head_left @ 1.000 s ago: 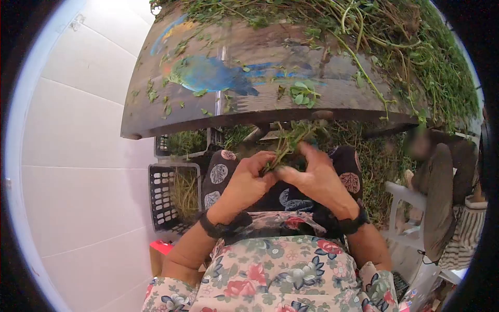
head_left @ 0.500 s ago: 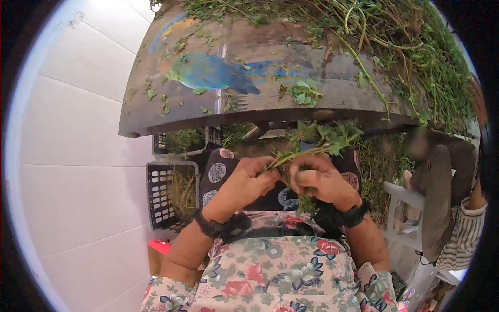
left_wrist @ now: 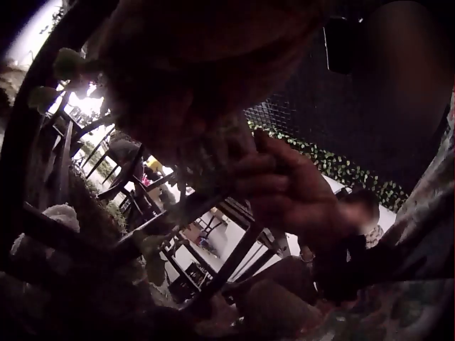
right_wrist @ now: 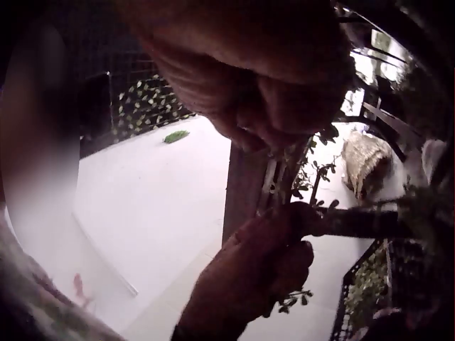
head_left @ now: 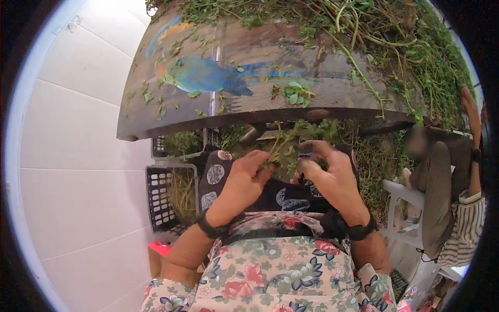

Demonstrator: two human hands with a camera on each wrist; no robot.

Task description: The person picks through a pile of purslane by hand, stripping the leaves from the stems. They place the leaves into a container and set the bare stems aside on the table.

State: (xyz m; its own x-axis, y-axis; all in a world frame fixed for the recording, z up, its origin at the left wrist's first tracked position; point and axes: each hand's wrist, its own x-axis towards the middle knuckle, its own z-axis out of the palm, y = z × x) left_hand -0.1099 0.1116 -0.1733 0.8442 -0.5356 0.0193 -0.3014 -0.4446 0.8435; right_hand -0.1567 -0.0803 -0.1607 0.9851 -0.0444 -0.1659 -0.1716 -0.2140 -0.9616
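Note:
Green leafy stems [head_left: 285,155] stand between my two hands, above the lap in dark leaf-print cloth [head_left: 293,199]. My left hand [head_left: 243,179] pinches the stems from the left, thumb against curled fingers. From the other side, my right hand [head_left: 332,177] has thumb and forefinger bent round the leafy part. In the right wrist view the left hand [right_wrist: 249,266] shows below, with small leaves [right_wrist: 291,302] poking out under its fingers. The left wrist view is dark; the right hand [left_wrist: 284,188] shows there with fingers curled, the stems largely hidden.
A wooden table [head_left: 171,117] with a painted blue bird stands ahead, strewn with leaves. A heap of greens [head_left: 416,57] covers its right side. Black crates [head_left: 162,200] with greens and stems stand at left. A white plastic chair [head_left: 403,213] and another person's striped sleeve [head_left: 460,229] are at right.
The hands were together, then parted slightly with the sprig slanting right; now the gap is wider and the stems stand between them. Another person's forearm has come into view at the right edge.

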